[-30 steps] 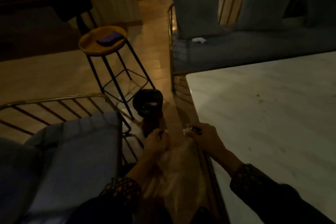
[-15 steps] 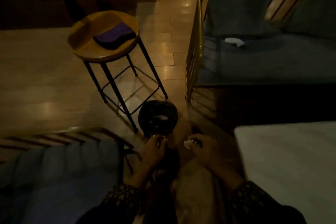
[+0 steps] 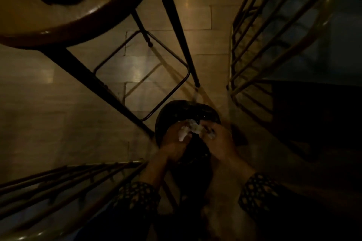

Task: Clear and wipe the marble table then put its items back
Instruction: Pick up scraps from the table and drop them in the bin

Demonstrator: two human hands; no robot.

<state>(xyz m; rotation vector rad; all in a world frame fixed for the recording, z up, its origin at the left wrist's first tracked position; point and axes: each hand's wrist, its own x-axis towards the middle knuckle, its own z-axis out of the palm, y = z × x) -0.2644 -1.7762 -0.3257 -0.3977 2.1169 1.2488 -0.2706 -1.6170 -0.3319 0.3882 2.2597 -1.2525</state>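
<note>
A black waste bin [image 3: 170, 111] stands on the wooden floor, seen from straight above. Both hands hover over its mouth. My left hand [image 3: 174, 144] pinches a crumpled white tissue [image 3: 183, 136] at its fingertips. My right hand [image 3: 220, 143] holds more white tissue scraps [image 3: 210, 135] beside it. A further white crumpled piece [image 3: 193, 125] lies between the two hands; whether it rests in the bin or in my fingers is unclear. The marble table is out of view.
A wooden stool [image 3: 82, 23] with black legs stands at upper left, a dark cloth on its seat. A sofa's brass-coloured side rail [image 3: 274, 31] is at right and a chair's rail [image 3: 68, 180] at lower left. Patterned sleeves cover both wrists.
The view has dropped and moved in close over the bin; the table has left the frame. Both hands have moved forward from in front of the bin to over its opening.
</note>
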